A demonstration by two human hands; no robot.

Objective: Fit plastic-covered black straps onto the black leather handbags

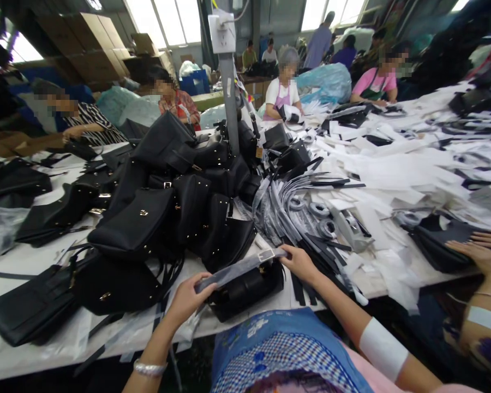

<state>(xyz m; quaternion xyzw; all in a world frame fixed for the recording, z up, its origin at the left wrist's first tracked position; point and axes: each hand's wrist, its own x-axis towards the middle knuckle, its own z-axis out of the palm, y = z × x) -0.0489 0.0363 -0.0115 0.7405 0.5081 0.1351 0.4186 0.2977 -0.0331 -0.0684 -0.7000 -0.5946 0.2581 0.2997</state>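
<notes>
My left hand point(187, 297) is closed on the near end of a long plastic-wrapped strap point(237, 268). My right hand point(300, 263) grips the strap's far end, by its metal buckle. The strap lies stretched across a small black handbag point(245, 292) at the table's front edge, right before me. Behind it rises a big heap of black handbags point(163, 218). A fan of more wrapped straps point(286, 213) lies just beyond my right hand.
The white worktable point(24, 262) is strewn with white paper scraps point(393, 169) on the right. A co-worker's hands point(483, 251) rest on a black bag point(442, 240) at far right. A grey pole point(230, 93) stands mid-table. Several people work along the far side.
</notes>
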